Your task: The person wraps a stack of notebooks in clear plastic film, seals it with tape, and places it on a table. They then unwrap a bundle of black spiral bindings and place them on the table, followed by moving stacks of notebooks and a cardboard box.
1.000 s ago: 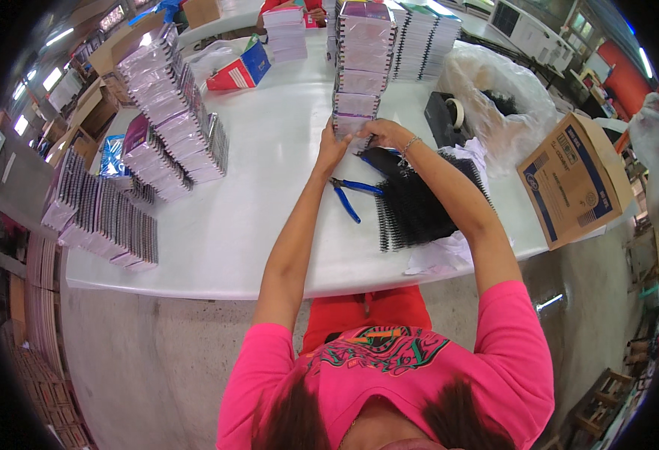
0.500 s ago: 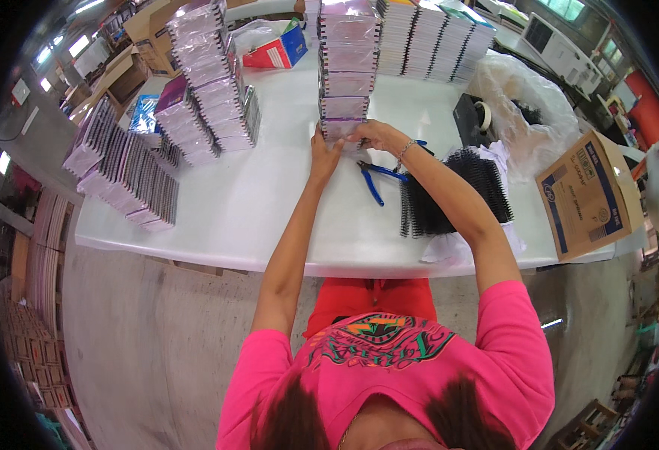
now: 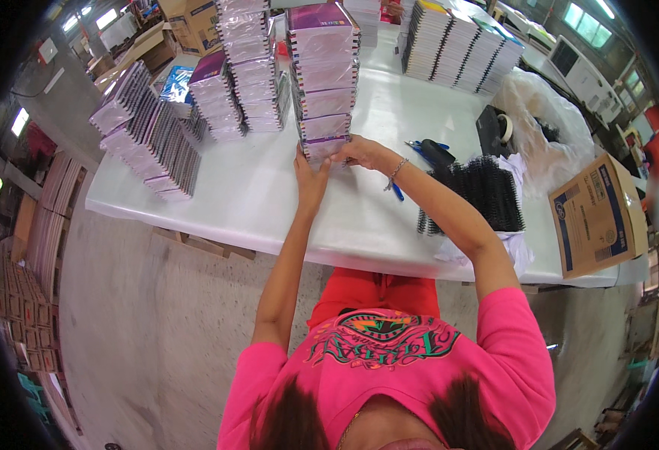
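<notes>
A tall stack of spiral-bound books with purple covers [image 3: 323, 71], wrapped in clear plastic, stands upright on the white table in front of me. My left hand [image 3: 312, 180] presses against the left side of its base, fingers curved round the lowest book. On the right side of that base, my right hand [image 3: 365, 154] grips the same stack with bent fingers. Part of the fingers is hidden behind the books. Blue-handled pliers [image 3: 398, 192] lie partly under my right wrist. Beyond them rests another blue-handled tool [image 3: 428, 148].
Similar book stacks [image 3: 153, 139] stand at the left of the white table [image 3: 254, 202]. Loose black binding coils [image 3: 487, 196] lie on white cloth near my right forearm. A cardboard box [image 3: 598, 217], a clear plastic bag [image 3: 543, 142] and more bound books [image 3: 457, 49] stand farther right.
Both hands have shifted the tall stack to the left, closer to the neighbouring stacks. The pliers now lie farther from it, partly covered by my right wrist. The view has also turned slightly.
</notes>
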A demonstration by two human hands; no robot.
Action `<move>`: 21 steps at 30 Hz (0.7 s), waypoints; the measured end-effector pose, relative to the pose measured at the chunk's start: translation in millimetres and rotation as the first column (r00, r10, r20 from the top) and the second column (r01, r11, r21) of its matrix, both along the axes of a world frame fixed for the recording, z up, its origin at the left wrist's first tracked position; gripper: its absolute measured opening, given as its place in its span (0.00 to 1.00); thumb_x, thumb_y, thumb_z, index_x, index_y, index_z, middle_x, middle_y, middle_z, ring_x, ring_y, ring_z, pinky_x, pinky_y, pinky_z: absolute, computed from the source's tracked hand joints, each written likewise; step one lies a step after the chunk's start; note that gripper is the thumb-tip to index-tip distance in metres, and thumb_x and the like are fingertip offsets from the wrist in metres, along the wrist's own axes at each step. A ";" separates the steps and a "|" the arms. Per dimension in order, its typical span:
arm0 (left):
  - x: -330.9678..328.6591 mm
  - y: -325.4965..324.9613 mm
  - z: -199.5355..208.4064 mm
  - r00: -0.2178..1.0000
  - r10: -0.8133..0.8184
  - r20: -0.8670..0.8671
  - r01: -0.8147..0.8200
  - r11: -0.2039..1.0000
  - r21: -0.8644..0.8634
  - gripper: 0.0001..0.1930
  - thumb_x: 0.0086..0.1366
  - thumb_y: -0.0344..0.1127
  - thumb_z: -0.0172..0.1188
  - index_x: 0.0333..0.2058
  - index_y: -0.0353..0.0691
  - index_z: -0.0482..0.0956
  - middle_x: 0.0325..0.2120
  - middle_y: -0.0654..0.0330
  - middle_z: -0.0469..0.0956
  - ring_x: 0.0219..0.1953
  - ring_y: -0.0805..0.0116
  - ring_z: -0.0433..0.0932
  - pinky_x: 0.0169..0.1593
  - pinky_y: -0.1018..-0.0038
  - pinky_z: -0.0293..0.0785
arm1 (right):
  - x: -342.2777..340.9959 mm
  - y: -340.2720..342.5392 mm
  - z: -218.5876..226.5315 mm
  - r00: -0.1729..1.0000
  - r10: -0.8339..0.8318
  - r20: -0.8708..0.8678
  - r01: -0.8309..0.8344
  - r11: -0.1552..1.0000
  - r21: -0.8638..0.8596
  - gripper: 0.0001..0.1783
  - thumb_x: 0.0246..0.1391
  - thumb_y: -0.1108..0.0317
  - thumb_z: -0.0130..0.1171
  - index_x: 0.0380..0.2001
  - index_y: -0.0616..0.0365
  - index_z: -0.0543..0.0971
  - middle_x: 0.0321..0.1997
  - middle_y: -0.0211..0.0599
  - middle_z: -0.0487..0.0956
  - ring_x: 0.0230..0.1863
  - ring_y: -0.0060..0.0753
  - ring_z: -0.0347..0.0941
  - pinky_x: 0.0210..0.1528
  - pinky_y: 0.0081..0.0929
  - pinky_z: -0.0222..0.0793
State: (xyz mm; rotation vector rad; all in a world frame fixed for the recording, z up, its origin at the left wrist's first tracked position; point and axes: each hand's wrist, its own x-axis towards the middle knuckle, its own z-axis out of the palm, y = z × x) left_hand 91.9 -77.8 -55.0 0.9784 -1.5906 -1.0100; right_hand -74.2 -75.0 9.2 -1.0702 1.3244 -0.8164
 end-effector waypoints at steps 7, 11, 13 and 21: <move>33.0 37.9 20.2 0.992 0.129 0.018 -0.129 0.991 0.019 0.43 0.61 0.37 0.63 0.67 0.32 0.45 0.62 0.39 0.53 0.65 0.45 0.55 0.66 0.60 0.53 | 38.8 9.3 7.2 0.995 0.096 -0.016 -0.096 0.995 0.013 0.34 0.44 0.73 0.65 0.58 0.57 0.69 0.53 0.34 0.75 0.54 0.30 0.70 0.56 0.31 0.67; 52.8 47.0 16.8 0.982 0.191 0.008 -0.191 0.982 0.005 0.43 0.61 0.36 0.62 0.67 0.33 0.45 0.63 0.40 0.52 0.65 0.45 0.55 0.66 0.59 0.53 | 60.4 12.9 11.4 0.984 0.177 -0.001 -0.177 0.984 0.001 0.34 0.43 0.73 0.65 0.57 0.58 0.70 0.52 0.35 0.76 0.53 0.32 0.71 0.55 0.32 0.68; 63.7 49.6 16.6 0.979 0.203 0.011 -0.203 0.979 0.009 0.42 0.61 0.35 0.62 0.67 0.32 0.46 0.62 0.40 0.53 0.65 0.45 0.55 0.66 0.59 0.52 | 71.2 14.4 13.8 0.982 0.190 -0.023 -0.190 0.982 -0.007 0.33 0.43 0.74 0.64 0.56 0.58 0.70 0.51 0.35 0.76 0.51 0.32 0.71 0.52 0.32 0.70; 98.6 39.2 9.5 0.955 0.294 -0.044 -0.294 0.956 0.009 0.41 0.60 0.33 0.63 0.66 0.31 0.48 0.61 0.41 0.56 0.64 0.46 0.56 0.66 0.60 0.53 | 117.5 -5.2 -2.7 0.986 0.166 0.021 -0.163 0.981 -0.101 0.30 0.46 0.72 0.65 0.55 0.62 0.69 0.45 0.37 0.77 0.42 0.29 0.72 0.41 0.26 0.71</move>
